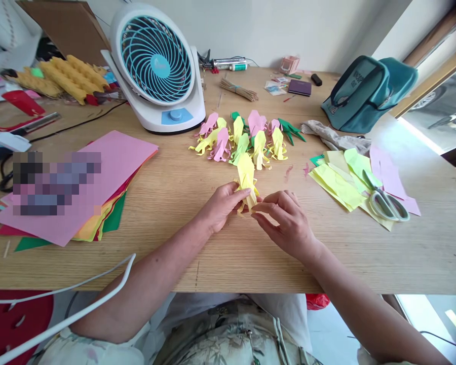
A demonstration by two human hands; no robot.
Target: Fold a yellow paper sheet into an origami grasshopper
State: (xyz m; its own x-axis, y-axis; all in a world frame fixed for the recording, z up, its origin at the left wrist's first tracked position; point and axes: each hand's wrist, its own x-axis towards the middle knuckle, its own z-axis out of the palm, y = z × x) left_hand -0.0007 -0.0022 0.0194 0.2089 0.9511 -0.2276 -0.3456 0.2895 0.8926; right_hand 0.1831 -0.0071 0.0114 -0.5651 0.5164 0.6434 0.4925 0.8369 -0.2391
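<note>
A folded yellow paper squid (246, 175) with thin cut strips at its lower end is held above the wooden table. My left hand (224, 205) grips it from the left, thumb lying across its front. From the right, my right hand (285, 220) pinches the lower strips between thumb and forefinger. Just beyond the hands stands a group of similar folded paper squids (241, 144) in pink, green and yellow.
A white fan (157, 66) stands at the back left. Coloured paper sheets (117, 152) are stacked at left. Scissors (387, 203) lie on paper pieces (338, 185) at right. A teal bag (365, 94) sits at the back right. A white cable (99, 309) crosses the lower left.
</note>
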